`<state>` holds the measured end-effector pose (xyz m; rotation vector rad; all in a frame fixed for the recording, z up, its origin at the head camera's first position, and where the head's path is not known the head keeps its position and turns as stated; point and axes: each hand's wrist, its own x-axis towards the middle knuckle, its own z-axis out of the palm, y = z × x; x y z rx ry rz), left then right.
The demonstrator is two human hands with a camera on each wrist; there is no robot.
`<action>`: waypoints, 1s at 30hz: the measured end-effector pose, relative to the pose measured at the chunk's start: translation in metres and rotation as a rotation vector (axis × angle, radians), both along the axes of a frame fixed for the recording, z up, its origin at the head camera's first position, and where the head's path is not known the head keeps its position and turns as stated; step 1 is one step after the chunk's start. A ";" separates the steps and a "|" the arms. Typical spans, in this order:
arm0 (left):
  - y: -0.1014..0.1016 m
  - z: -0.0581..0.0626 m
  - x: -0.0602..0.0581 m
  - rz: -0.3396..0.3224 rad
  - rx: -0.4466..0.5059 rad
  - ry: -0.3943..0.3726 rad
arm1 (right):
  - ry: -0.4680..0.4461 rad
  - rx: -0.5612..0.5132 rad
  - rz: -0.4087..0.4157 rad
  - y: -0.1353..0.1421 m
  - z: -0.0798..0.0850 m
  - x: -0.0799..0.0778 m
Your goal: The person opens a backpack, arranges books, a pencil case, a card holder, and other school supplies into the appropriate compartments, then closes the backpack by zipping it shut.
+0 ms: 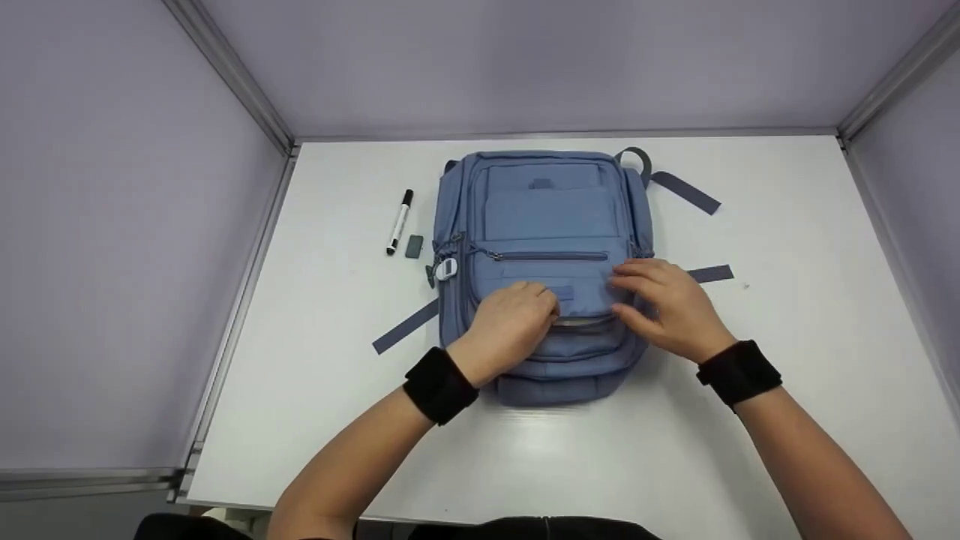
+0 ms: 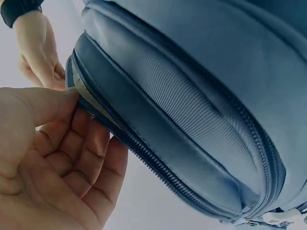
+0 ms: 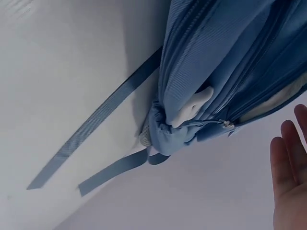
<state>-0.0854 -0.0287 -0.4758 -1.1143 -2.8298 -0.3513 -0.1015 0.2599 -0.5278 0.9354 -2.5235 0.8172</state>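
Note:
A blue backpack [image 1: 551,214] lies flat on the white table. With thumb and fingers my left hand [image 1: 514,322] pinches the zippered edge of its front pocket [image 2: 158,167], near the lower middle. That pocket is unzipped along the lower edge, and a pale lining [image 2: 91,98] shows in the gap. My right hand [image 1: 671,307] is at the pocket's right side, fingers extended and holding nothing; in the right wrist view its fingers [image 3: 290,158] are apart from the fabric. A white charm [image 3: 192,108] hangs by the zipper pull at the bag's side.
Left of the backpack lie a black-and-white marker [image 1: 400,223] and a small dark green block [image 1: 414,247]. A round white tag [image 1: 446,268] hangs on the bag's left side. Loose straps [image 1: 686,193] spread over the table [image 1: 322,300]. Grey panels [image 1: 555,67] enclose the back and sides.

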 end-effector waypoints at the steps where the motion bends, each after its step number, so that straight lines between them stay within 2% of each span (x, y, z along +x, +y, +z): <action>1: 0.000 0.002 -0.001 0.004 0.015 0.021 | 0.014 0.023 0.029 -0.004 0.002 0.001; 5: -0.001 0.012 -0.006 0.014 0.071 0.125 | 0.054 0.074 0.055 -0.015 0.008 0.002; 11: -0.001 0.027 -0.016 0.017 0.134 0.262 | 0.109 0.050 -0.024 -0.023 0.020 -0.007; 15: -0.001 0.030 -0.020 0.013 0.160 0.334 | 0.174 0.027 -0.084 -0.027 0.027 -0.014; 18: -0.003 0.028 -0.022 0.013 0.200 0.338 | 0.212 0.027 -0.112 -0.029 0.032 -0.018; 25: -0.018 0.022 -0.023 0.010 0.351 0.268 | 0.252 0.041 -0.188 -0.029 0.042 -0.019; 28: -0.035 0.023 -0.028 0.051 0.431 0.255 | 0.265 0.028 -0.229 -0.029 0.048 -0.017; 30: -0.051 0.022 -0.036 0.109 0.462 0.253 | 0.268 0.021 -0.252 -0.029 0.053 -0.016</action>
